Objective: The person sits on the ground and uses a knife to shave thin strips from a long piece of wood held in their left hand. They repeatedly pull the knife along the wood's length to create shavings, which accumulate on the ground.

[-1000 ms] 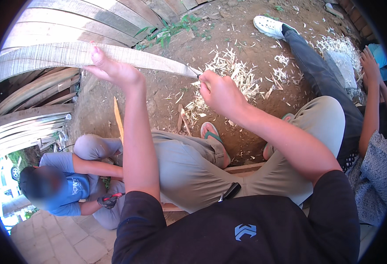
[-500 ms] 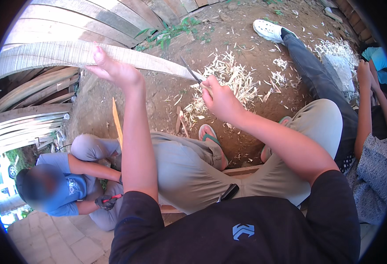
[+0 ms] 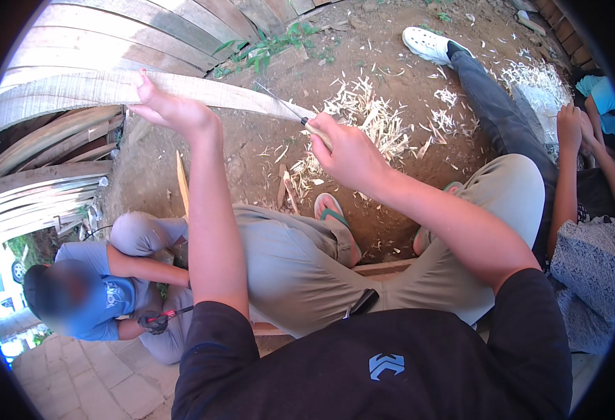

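A long, pale, flat strip of wood [image 3: 241,95] stretches from the upper left toward the middle. My left hand [image 3: 178,112] grips it from below, thumb pointing up along its near face; the other fingers are mostly hidden. In my closed right hand [image 3: 349,150] is the light-coloured handle of a knife [image 3: 285,105]. Its thin blade points up and left, crossing the strip close to its right end.
Wood shavings [image 3: 374,122] litter the dirt beyond my feet. A co-worker [image 3: 122,287] crouches at left with a red-handled tool [image 3: 171,314]. Another person's outstretched leg [image 3: 489,105] lies at right. Stacked wood strips [image 3: 41,203] and a plank wall [image 3: 139,35] stand left and behind.
My right hand has shifted slightly left, and the knife blade has tilted lower over the strip. My left hand has moved a little left. The co-worker's red-handled tool has moved away from the body.
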### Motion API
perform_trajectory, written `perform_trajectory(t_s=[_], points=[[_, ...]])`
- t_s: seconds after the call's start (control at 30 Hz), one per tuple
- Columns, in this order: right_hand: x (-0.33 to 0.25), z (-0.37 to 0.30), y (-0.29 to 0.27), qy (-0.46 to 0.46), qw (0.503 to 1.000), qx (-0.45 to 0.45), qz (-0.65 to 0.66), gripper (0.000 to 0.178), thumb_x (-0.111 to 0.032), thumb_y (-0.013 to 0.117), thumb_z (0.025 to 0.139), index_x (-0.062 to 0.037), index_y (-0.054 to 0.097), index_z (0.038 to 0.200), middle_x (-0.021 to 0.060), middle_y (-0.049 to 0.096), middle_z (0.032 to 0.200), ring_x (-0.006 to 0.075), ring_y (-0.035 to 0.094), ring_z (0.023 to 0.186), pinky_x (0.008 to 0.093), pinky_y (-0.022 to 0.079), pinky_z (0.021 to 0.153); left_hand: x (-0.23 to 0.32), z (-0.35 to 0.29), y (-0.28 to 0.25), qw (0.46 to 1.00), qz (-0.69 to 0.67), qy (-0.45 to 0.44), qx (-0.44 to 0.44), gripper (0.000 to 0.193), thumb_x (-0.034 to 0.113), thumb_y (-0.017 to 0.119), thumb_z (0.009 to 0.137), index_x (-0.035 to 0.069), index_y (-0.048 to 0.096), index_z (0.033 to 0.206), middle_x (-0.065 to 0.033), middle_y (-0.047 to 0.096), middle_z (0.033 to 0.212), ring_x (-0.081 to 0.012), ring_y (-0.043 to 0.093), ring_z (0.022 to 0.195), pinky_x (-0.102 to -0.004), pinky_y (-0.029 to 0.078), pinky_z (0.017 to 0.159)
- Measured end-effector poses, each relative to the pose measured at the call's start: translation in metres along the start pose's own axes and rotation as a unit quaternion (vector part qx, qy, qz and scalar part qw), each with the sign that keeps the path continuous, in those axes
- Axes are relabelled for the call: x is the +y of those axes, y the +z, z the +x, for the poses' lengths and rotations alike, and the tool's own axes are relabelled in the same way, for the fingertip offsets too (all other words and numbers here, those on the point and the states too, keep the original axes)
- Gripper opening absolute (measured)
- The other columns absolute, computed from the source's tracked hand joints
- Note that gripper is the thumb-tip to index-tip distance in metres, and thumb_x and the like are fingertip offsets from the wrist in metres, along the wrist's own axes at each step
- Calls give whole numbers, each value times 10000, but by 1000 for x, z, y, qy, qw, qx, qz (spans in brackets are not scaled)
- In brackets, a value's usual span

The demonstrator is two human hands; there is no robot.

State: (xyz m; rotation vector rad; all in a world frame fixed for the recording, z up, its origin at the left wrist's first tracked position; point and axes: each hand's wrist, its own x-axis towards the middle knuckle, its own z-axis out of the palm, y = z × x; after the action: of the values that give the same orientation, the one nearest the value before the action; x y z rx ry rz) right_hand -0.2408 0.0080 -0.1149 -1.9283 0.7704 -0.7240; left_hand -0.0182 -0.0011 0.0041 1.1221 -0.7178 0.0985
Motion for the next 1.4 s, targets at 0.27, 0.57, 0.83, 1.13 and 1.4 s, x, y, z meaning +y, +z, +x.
perform_trajectory(t_s=[0.27,0.57,0.83,1.13,1.4], points=[[-1,-4,4,-47,998,32,-10,255,-120,625,977,0,601,1201,233,684,831,400,695,747,483,537,655,0,0,0,999,-5,38,-18,528,454,483,984,50,436,1319,-171,428,1418,-273,429,1329,-469,323,1166],[69,-10,18,159,974,-114,-115,154,-132,529,1014,-67,557,1151,265,688,819,460,690,758,539,527,666,5,1,10,999,-14,34,-33,877,471,573,960,-42,199,1565,-228,332,1575,-302,362,1447,-453,233,1226],[32,3,9,152,986,-45,-44,284,-173,522,1036,-31,462,1274,258,686,807,459,694,768,549,521,681,-1,0,-1,997,-36,42,-59,919,428,595,969,-68,125,1585,-242,313,1582,-292,351,1456,-449,211,1239],[17,-7,16,94,995,-38,-8,251,-162,514,1041,-27,457,1245,252,682,795,442,697,757,524,522,680,0,-5,0,999,-16,32,-17,970,464,574,974,-77,52,1586,-261,254,1602,-292,309,1478,-442,189,1247],[30,-4,10,157,985,-63,-34,244,-179,512,1041,-20,471,1221,250,686,816,439,695,766,540,510,691,-4,-2,-5,999,14,28,3,786,516,550,986,-21,247,1474,-233,396,1415,-294,442,1297,-473,331,1131]])
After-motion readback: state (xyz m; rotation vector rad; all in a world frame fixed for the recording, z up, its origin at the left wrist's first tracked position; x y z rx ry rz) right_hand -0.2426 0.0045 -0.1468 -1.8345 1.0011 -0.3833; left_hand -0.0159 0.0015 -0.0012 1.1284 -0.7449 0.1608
